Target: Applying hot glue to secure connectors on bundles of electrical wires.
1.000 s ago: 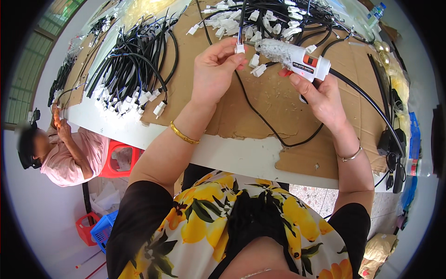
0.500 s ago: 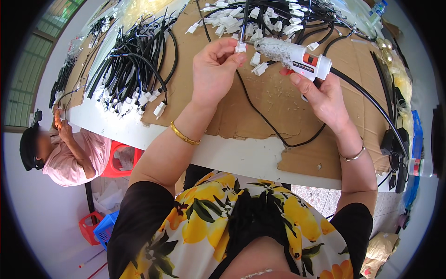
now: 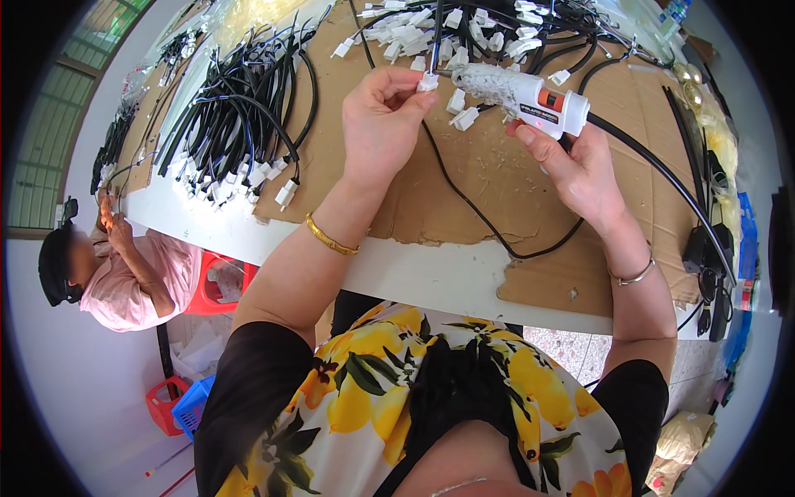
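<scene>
above the brown cardboard sheet [image 3: 464, 217], left hand [image 3: 381, 128] raised, forearm slanting up and inward, wrist nearly straight. thumb and fingertips pinch a small white plastic connector [image 3: 428, 84]; a slim black-sheathed cable [image 3: 439, 29] runs up from it, away from the grip. right hand [image 3: 581, 172] opposite, palm turned inward, closed about the handle of a white, smudged, barrel-shaped glue gun [image 3: 497, 89], thumb along its near side. gun's nozzle points left, just beside the pinched connector; contact hard to tell. thick black cord [image 3: 662, 171] bows rightward from the gun's rear.

surface: cardboard, torn at its near edge, on a white tabletop [image 3: 414, 267]. left of the pinch, a heap of black cables [image 3: 257, 124] with white ends; beyond the pinch, more white connectors [image 3: 406, 35], loosely piled.

room: far left of the grip, a seated person in pink [image 3: 137, 286], red plastic stool [image 3: 217, 286]; lower, a blue plastic basket [image 3: 192, 404].
</scene>
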Action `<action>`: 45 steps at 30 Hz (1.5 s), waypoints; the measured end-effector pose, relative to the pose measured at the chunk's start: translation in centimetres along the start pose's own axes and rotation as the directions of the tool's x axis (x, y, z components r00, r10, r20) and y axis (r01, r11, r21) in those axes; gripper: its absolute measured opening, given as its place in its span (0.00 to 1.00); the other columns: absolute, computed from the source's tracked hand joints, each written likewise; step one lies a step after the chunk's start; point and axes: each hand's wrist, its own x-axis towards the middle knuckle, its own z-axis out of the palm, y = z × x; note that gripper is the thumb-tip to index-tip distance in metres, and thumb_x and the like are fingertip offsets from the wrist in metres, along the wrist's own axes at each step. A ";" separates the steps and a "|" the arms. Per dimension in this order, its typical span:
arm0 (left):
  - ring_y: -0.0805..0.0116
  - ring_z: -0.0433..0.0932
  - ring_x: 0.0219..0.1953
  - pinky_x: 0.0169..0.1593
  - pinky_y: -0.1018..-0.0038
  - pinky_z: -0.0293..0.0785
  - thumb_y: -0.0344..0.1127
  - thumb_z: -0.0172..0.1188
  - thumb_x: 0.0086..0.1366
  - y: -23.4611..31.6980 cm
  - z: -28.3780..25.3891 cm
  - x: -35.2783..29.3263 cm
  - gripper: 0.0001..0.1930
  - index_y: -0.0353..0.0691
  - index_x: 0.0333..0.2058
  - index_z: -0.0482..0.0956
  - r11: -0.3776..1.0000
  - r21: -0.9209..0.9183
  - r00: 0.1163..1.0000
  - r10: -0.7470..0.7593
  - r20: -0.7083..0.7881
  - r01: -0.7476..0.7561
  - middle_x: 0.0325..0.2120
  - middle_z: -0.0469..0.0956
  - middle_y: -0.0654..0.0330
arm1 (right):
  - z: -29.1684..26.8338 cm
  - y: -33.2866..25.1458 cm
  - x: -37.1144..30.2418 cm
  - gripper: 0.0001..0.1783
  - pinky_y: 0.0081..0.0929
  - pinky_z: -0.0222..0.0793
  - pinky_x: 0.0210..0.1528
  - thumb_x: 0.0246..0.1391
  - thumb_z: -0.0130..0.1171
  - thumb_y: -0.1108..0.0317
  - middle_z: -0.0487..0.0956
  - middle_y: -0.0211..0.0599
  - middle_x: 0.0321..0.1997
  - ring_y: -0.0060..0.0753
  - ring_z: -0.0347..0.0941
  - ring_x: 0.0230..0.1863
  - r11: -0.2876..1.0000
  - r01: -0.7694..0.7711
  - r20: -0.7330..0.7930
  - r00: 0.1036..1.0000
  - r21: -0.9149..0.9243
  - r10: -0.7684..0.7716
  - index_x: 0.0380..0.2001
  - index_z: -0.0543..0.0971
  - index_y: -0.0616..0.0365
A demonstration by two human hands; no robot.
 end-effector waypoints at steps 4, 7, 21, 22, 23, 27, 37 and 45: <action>0.80 0.73 0.26 0.30 0.85 0.70 0.20 0.60 0.50 0.1 0.0 -0.1 0.08 0.31 0.30 0.72 0.999 0.041 0.999 0.029 -0.030 -0.027 0.24 0.76 0.61 | 0.1 -0.7 0.0 0.12 0.13 0.56 0.25 0.51 0.56 0.65 0.72 0.24 0.26 0.12 0.60 0.24 0.999 0.035 -0.022 0.999 -0.008 -0.035 0.36 0.74 0.62; 0.80 0.73 0.25 0.29 0.85 0.70 0.20 0.60 0.49 0.0 -0.2 -0.1 0.08 0.31 0.29 0.73 0.996 0.076 0.998 0.047 -0.044 -0.044 0.23 0.76 0.61 | 0.0 -1.3 0.0 0.12 0.14 0.56 0.25 0.51 0.56 0.64 0.70 0.24 0.23 0.13 0.60 0.24 1.000 -0.003 -0.006 1.000 0.027 0.003 0.34 0.73 0.62; 0.81 0.72 0.25 0.28 0.86 0.69 0.19 0.60 0.49 0.6 0.3 -0.2 0.08 0.32 0.30 0.73 0.994 0.094 0.996 0.062 -0.064 -0.056 0.23 0.76 0.63 | -0.4 -1.9 -0.1 0.13 0.14 0.56 0.26 0.51 0.55 0.66 0.69 0.23 0.24 0.14 0.57 0.24 1.000 0.007 0.009 1.000 -0.014 -0.006 0.37 0.72 0.64; 0.81 0.72 0.25 0.28 0.86 0.69 0.19 0.60 0.49 0.6 0.2 -0.2 0.08 0.32 0.30 0.73 0.994 0.096 0.996 0.063 -0.060 -0.057 0.23 0.75 0.63 | -0.4 -1.6 -0.1 0.13 0.15 0.56 0.27 0.51 0.55 0.66 0.69 0.24 0.24 0.14 0.58 0.25 1.000 0.028 0.001 1.000 -0.012 -0.028 0.37 0.72 0.64; 0.81 0.72 0.25 0.28 0.86 0.69 0.19 0.60 0.49 0.6 0.2 -0.3 0.08 0.32 0.30 0.73 0.994 0.098 0.996 0.062 -0.057 -0.056 0.23 0.75 0.63 | -0.4 -1.7 -0.1 0.13 0.15 0.56 0.27 0.51 0.55 0.66 0.69 0.24 0.24 0.14 0.58 0.25 1.000 0.026 -0.001 1.000 -0.010 -0.026 0.37 0.72 0.64; 0.81 0.72 0.25 0.29 0.86 0.68 0.19 0.60 0.49 0.7 0.3 -0.3 0.09 0.32 0.30 0.73 0.994 0.096 0.996 0.063 -0.057 -0.058 0.23 0.75 0.63 | -0.5 -1.9 -0.2 0.13 0.15 0.57 0.28 0.51 0.55 0.66 0.70 0.24 0.25 0.15 0.59 0.26 0.998 0.007 0.004 1.000 -0.065 -0.007 0.37 0.72 0.64; 0.81 0.72 0.25 0.29 0.86 0.69 0.19 0.60 0.49 0.7 0.3 -0.3 0.09 0.32 0.30 0.74 0.992 0.110 0.995 0.074 -0.065 -0.066 0.23 0.75 0.63 | -0.3 -2.1 -0.3 0.14 0.14 0.55 0.26 0.51 0.55 0.65 0.69 0.23 0.24 0.14 0.57 0.25 0.998 0.039 0.006 0.999 0.046 -0.040 0.38 0.72 0.64; 0.80 0.72 0.25 0.29 0.85 0.69 0.20 0.61 0.49 1.0 0.3 -0.3 0.08 0.32 0.30 0.74 0.989 0.132 0.994 0.078 -0.080 -0.067 0.24 0.75 0.62 | -0.3 -2.0 -0.1 0.13 0.15 0.55 0.25 0.51 0.55 0.66 0.68 0.22 0.23 0.14 0.57 0.24 0.998 0.047 -0.008 0.999 -0.028 -0.048 0.36 0.72 0.63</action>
